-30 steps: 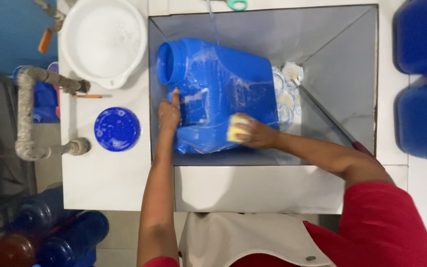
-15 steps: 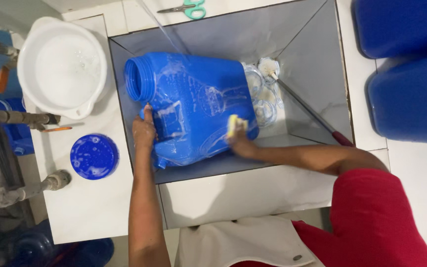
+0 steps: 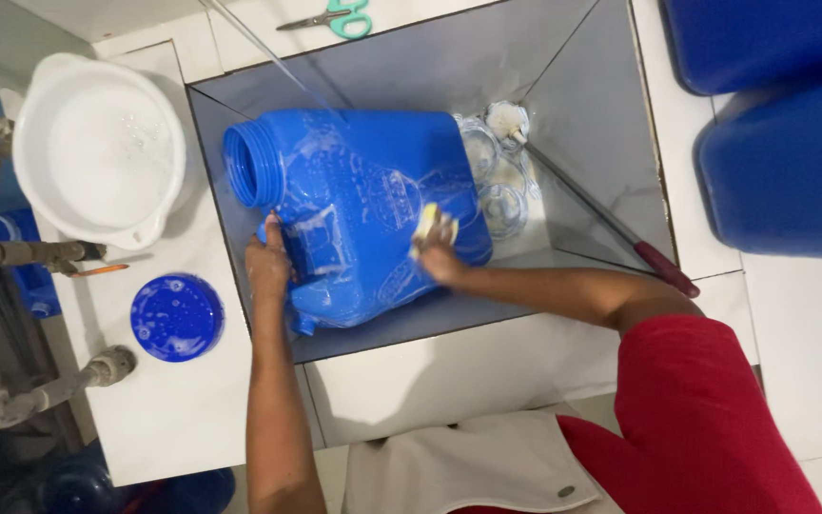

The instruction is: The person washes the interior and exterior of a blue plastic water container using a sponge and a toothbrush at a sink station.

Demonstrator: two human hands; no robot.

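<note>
Grey tiled sink basin [image 3: 611,114], big soapy blue plastic jug [image 3: 363,205] lying sideways, your left hand [image 3: 268,266] grip clamping its edge, your right hand [image 3: 440,249] grip pressing yellow sponge [image 3: 424,221] against it.

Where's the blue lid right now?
In the head view, the blue lid lies on the white counter left of the sink, below the white basin.

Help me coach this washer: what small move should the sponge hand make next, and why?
Probably sweep the yellow sponge in the right hand toward the jug's open neck. The blue jug lies on its side in the sink, the left hand steadies its edge, and suds streak that side.
</note>
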